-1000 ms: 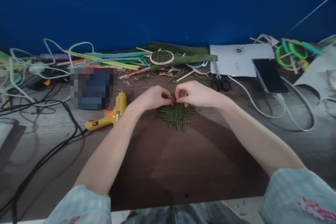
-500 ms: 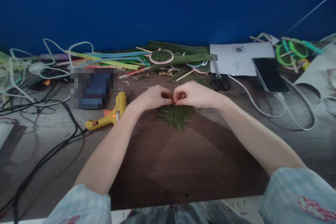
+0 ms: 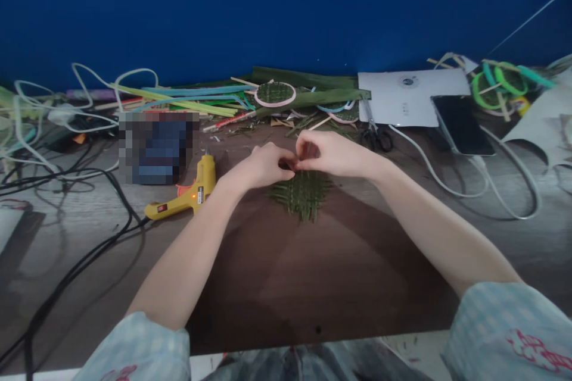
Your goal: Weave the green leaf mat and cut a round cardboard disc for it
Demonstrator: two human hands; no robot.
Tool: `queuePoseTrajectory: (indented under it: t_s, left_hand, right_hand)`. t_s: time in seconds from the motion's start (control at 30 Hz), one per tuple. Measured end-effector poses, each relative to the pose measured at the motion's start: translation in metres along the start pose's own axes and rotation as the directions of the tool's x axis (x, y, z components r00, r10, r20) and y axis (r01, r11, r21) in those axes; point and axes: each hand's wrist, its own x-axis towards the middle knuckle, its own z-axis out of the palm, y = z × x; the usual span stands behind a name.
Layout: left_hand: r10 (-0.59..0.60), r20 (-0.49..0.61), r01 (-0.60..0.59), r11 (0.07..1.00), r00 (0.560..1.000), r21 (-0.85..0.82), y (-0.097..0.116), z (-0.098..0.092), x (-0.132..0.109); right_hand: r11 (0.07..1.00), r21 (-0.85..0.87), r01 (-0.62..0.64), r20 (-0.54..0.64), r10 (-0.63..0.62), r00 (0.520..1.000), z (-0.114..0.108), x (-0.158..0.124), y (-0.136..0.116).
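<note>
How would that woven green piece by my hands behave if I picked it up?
The woven piece is probably light and somewhat floppy, since its strips look thin. Its edges might loosen, as strip ends stick out.

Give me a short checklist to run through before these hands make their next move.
1. Woven green piece lying on the table: ok, it is just below the hands in the picture.
2. Left hand and right hand working together: ok, their fingertips meet at the piece's far edge.
3. What the fingertips pinch: cannot tell, too small and partly hidden.
4. Glue gun well away from the left forearm: not ok, it lies right beside it, an orange light showing.
5. Glue gun hot: cannot tell from the light alone.
6. Scissors out of the hands: ok, they lie beyond the right wrist.
</note>
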Motion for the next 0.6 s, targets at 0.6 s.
queuePoseTrajectory:
  t_s: [0.6]
  left_hand:
    - [0.033,-0.07,-0.056,0.93,0.997,-0.365,-0.009,0.005,0.005]
  right_hand:
    - [0.933,-0.272,-0.235,0.208,0.295,0.933,-0.005,0.001,-0.001]
